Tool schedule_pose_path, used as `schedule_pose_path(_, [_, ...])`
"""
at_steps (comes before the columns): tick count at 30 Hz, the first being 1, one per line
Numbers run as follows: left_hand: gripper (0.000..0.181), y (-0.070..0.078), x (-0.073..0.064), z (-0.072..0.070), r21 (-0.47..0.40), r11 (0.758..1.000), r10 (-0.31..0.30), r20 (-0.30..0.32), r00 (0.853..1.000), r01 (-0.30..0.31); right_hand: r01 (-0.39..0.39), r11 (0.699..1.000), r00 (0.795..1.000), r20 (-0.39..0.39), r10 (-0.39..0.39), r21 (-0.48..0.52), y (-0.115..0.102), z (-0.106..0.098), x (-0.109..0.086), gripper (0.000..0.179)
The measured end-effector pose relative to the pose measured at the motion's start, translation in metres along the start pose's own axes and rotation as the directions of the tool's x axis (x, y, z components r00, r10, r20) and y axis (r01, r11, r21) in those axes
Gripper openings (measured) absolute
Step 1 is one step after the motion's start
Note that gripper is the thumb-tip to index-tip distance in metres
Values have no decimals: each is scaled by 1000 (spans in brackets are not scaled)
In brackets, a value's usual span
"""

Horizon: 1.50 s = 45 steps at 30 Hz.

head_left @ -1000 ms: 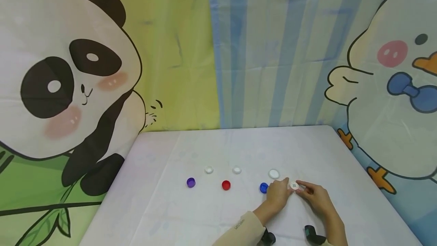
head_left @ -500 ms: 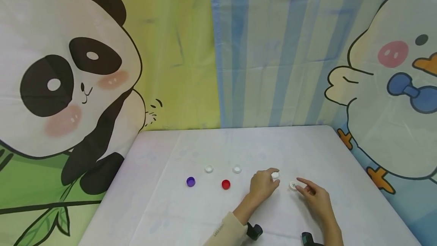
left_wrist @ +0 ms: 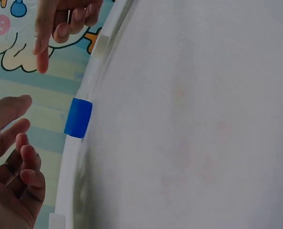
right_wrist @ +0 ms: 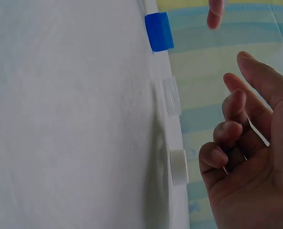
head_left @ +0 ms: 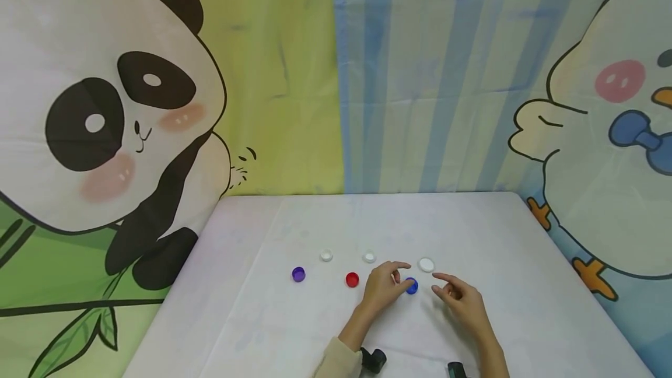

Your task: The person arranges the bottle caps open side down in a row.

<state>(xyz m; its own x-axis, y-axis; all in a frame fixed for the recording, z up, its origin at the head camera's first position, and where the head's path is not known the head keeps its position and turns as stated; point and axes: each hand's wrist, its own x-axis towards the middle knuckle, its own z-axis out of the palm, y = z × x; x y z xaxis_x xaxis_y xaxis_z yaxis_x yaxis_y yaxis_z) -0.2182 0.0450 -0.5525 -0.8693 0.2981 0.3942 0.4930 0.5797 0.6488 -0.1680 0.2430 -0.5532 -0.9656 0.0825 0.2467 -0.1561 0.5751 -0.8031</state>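
Observation:
In the head view, my left hand (head_left: pixel 383 289) hovers by a blue cap (head_left: pixel 413 289), its thumb overlapping the cap's edge. The left wrist view shows its fingers loosely bent and holding nothing, apart from the blue cap (left_wrist: pixel 78 118). My right hand (head_left: pixel 465 304) is to the right of that cap, thumb and index finger spread with nothing between them. A whitish, see-through cap (head_left: pixel 426 265) lies just behind the gap between the hands. The right wrist view has a white cap (right_wrist: pixel 178 167) near the right hand; that hand hides it in the head view.
Further left on the white table (head_left: pixel 252 331) lie a red cap (head_left: pixel 352 279) and a purple cap (head_left: pixel 298 274). Behind them are two small white caps (head_left: pixel 326 255). Printed cloth (head_left: pixel 283 86) hangs along the table's far edge.
Both hands were at the white cap on the right; they have let go of it. The left hand has moved left past the whitish cap to the blue one, and the right hand has shifted slightly left.

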Motion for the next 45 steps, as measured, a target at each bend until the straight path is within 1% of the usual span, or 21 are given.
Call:
schedule_pose_path(3, [34, -7, -5, 2, 35, 999, -6, 18, 1000, 5, 18, 999, 999, 29, -17, -33, -3, 10, 2, 32])
schedule_pose_path(8, [38, -15, -9, 5, 35, 999, -41, 81, 996, 39, -47, 994, 995, 82, 56, -103, -6, 27, 2, 37])
schedule_pose_path(11, [37, -16, -9, 6, 35, 998, -52, 106, 993, 49, -58, 985, 995, 75, 71, -160, -5, 33, 2, 39])
schedule_pose_path(12, [36, -17, -9, 7, 38, 998, -54, 110, 992, 50, -51, 984, 996, 70, 64, -171, -4, 34, 2, 39])
schedule_pose_path(15, [34, -18, -9, 8, 61, 997, -44, 107, 993, 38, -44, 983, 997, 61, 56, -179, -3, 38, 3, 38])
schedule_pose_path(19, [31, -20, -8, 11, 109, 994, -12, 89, 996, 2, -40, 984, 997, 52, 50, -172, -2, 42, 3, 36])
schedule_pose_path(24, [29, -22, -8, 13, 152, 988, 12, 74, 997, -24, 4, 985, 1000, 20, -1, -172, -1, 44, 4, 32])
schedule_pose_path(30, [28, -23, -7, 13, 144, 989, 11, 69, 998, -21, 3, 984, 1000, 17, 0, -178, 0, 45, 6, 30])
schedule_pose_path(33, [27, -23, -7, 12, 131, 991, 17, 61, 998, -25, 12, 987, 1000, 8, -11, -159, -1, 45, 6, 30])
schedule_pose_path(35, [27, -24, -8, 11, 103, 994, 25, 54, 998, -31, 28, 991, 1000, 1, -28, -130, -1, 46, 6, 30])
schedule_pose_path(38, [27, -24, -11, 7, 41, 997, 61, 30, 998, -62, 58, 996, 998, -6, -59, -70, -1, 46, 5, 29])
schedule_pose_path(40, [28, -23, -13, 2, -1, 995, 101, 9, 995, -101, 77, 997, 997, -5, -77, -28, -1, 46, 4, 29])
schedule_pose_path(43, [29, -20, -15, -8, -48, 986, 162, -17, 987, -162, 125, 992, 992, -11, -124, 29, -6, 44, 2, 29])
schedule_pose_path(45, [30, -18, -15, -15, -53, 976, 208, -37, 977, -210, 189, 980, 982, -38, -187, 58, -13, 42, 1, 31])
